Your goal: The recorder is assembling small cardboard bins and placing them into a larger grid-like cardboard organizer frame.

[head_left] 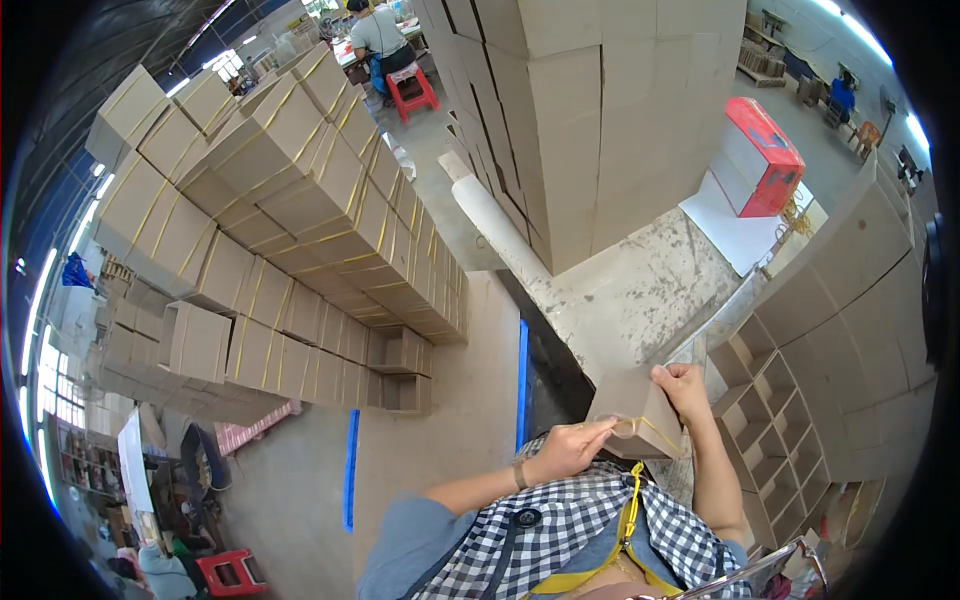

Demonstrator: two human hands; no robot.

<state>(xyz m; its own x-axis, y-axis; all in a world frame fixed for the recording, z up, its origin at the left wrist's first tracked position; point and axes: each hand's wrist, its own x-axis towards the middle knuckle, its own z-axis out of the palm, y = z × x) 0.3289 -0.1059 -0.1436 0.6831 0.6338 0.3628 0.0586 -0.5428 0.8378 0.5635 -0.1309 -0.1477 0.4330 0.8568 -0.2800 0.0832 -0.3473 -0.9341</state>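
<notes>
Stacked boxes: banded with yellow strap, piled left of the table.
Divider rack: cells look empty.
Small carton: at the table's right edge, steadied for strapping.
Right hand: grips the carton's top corner.
Left hand: pinches the yellow strap, probably tightening it.

a packing workshop: strapped cardboard boxes in tall stacks, bare concrete floor
</notes>
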